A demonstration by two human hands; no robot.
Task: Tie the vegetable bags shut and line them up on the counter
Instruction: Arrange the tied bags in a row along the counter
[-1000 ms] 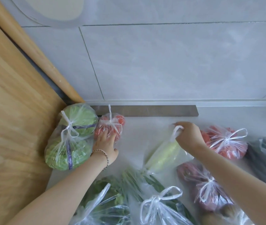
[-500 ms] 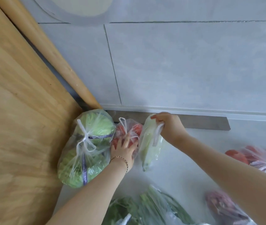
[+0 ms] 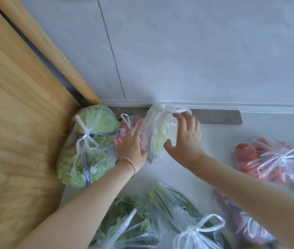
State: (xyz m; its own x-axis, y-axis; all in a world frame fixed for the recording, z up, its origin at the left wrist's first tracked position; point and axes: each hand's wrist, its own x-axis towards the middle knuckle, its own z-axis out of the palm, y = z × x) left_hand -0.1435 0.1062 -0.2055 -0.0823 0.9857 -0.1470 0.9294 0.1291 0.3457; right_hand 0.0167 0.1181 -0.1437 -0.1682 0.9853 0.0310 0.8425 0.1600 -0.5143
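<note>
A tied bag of green cabbage (image 3: 87,146) stands in the back left corner against the wooden panel. Beside it is a small tied bag of red tomatoes (image 3: 128,128), and my left hand (image 3: 131,146) lies flat against its front. Right of that stands a tied bag with a pale green vegetable (image 3: 158,133) by the wall. My right hand (image 3: 185,137) hovers at its right side with fingers spread, the fingertips near the knot; I cannot tell whether they touch it.
A wooden panel (image 3: 17,132) walls off the left. Another tied tomato bag (image 3: 272,159) sits at right. Bags of leafy greens (image 3: 130,218), green stalks (image 3: 184,212) and reddish produce (image 3: 246,227) lie along the counter's (image 3: 187,177) near edge.
My right hand carried the pale green vegetable bag leftward to the wall beside the tomato bag, then opened off its knot. My left hand stayed on the tomato bag.
</note>
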